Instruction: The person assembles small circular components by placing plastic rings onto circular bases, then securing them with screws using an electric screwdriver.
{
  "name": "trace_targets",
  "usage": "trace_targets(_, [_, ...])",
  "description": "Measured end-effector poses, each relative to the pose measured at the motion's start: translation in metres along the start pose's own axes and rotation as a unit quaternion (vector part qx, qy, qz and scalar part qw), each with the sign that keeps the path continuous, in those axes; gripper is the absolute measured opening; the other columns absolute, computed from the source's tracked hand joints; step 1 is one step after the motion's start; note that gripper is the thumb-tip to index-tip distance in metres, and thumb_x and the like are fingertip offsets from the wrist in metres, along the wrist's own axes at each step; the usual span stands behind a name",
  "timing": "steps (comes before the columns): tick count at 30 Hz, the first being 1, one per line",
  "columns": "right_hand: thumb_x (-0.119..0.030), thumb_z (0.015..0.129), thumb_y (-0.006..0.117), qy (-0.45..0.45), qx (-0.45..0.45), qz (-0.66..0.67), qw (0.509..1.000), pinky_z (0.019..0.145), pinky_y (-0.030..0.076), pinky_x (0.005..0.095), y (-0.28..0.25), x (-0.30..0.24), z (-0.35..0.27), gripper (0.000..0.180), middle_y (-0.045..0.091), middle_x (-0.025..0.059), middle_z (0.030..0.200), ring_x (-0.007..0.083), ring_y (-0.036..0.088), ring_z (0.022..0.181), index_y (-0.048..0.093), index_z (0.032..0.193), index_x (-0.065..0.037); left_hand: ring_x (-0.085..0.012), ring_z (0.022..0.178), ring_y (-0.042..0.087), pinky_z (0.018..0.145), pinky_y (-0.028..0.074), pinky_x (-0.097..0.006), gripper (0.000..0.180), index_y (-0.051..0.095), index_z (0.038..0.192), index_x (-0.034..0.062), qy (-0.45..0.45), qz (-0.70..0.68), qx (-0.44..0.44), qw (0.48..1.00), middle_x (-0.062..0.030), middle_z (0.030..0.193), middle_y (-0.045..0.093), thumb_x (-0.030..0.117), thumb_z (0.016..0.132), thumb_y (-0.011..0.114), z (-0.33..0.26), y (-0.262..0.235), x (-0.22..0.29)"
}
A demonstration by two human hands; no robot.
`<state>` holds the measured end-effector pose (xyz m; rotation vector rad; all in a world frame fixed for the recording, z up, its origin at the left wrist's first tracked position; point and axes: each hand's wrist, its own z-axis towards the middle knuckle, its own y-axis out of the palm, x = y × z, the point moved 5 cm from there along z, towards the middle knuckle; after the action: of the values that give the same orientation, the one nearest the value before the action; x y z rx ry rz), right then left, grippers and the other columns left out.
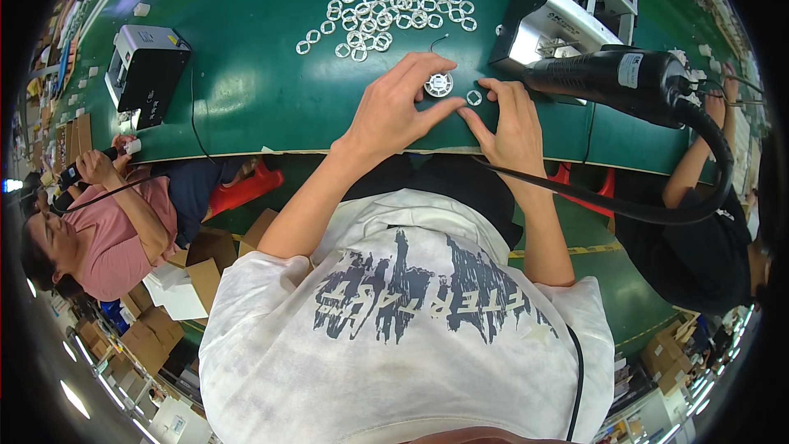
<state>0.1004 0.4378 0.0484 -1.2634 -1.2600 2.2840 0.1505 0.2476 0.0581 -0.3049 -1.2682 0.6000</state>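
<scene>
Left of hands (394, 103), open cardboard box (207, 284)

A loose, creased white short-sleeved cloth T-shirt (288, 378) is worn, its chest marked by a wide, dark-grey, ragged brushstroke print (403, 263) broken by pale lettering (468, 318). Black cloth legwear (460, 185) is worn below. A thin black cable (581, 370) is draped down the shirt's right side. The left hand (396, 107) and right hand (514, 122) are uncovered.
</scene>
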Motion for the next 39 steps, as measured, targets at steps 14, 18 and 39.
trace_targets(14, [-0.016, 0.090, 0.087, -0.012, 0.015, 0.008, 1.000, 0.070, 0.051, 0.0390, 0.002, 0.011, 0.003, 0.030, 0.064, 0.0053, 0.084, 0.0239, 0.062, 0.074, 0.073, 0.114, -0.006, -0.0057, 0.075, 0.071, 0.065, 0.059, -0.023, 0.044, 0.070, 0.136, 0.0000, -0.210, -0.218, 0.004, 0.953, -0.0113, 0.121, 0.081, 0.014, 0.098, 0.085, -0.013, 0.013, -0.026])
trace_targets(18, [-0.006, 0.093, 0.084, 0.111, 0.030, 0.170, 0.979, 0.057, 0.043, 0.0261, -0.009, 0.002, 0.005, 0.030, 0.066, 0.0022, 0.084, 0.0094, 0.049, 0.062, 0.073, 0.120, -0.003, -0.0069, 0.076, 0.073, 0.069, 0.061, -0.024, 0.056, 0.065, 0.143, 0.0009, -0.105, -0.186, -0.002, 0.977, -0.0126, 0.123, 0.080, 0.013, 0.094, 0.088, -0.018, 0.010, -0.016])
trace_targets(39, [-0.015, 0.101, 0.076, 0.024, -0.139, 0.022, 0.990, 0.073, 0.058, 0.0470, -0.006, -0.047, 0.039, 0.023, 0.073, 0.0160, 0.099, 0.0376, 0.075, 0.086, 0.066, 0.118, -0.003, -0.0135, 0.081, 0.078, 0.076, 0.066, -0.030, 0.043, 0.065, 0.132, 0.0007, -0.092, -0.155, 0.002, 0.984, -0.0101, 0.117, 0.080, 0.003, 0.092, 0.083, -0.021, 0.013, -0.027])
